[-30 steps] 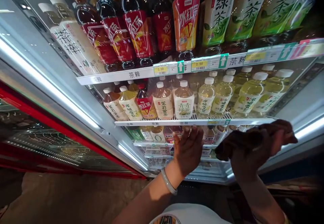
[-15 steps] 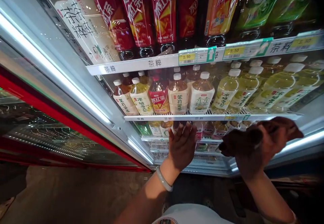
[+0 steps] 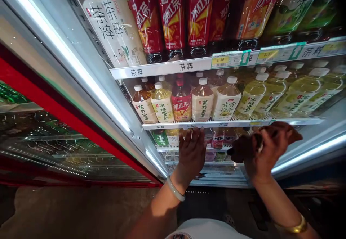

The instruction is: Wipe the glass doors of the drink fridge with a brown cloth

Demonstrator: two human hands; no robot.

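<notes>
My left hand [image 3: 191,152], with a pale bangle at its wrist, lies flat with fingers stretched up, just below the edge of the middle shelf [image 3: 173,126]. My right hand [image 3: 263,156] grips a crumpled brown cloth [image 3: 283,131] in front of the lower right part of the cooler. A gold bracelet [image 3: 297,226] circles that wrist. Above the hands stand a red-labelled bottle [image 3: 181,106] and a cream-labelled bottle [image 3: 202,104], among several others on the middle shelf.
Large bottles [image 3: 200,16] fill the upper shelf, whose front rail [image 3: 173,67] bears price tags. Smaller drinks [image 3: 217,138] stand lower down. A red door frame [image 3: 81,118] runs along the left, with a bright light strip [image 3: 67,52] beside it. Brown floor [image 3: 81,213] shows below.
The view has shifted, so the shelves appear farther right. My right hand and the cloth have moved left relative to the shelves. My left hand stays spread, a little farther left along the shelf.
</notes>
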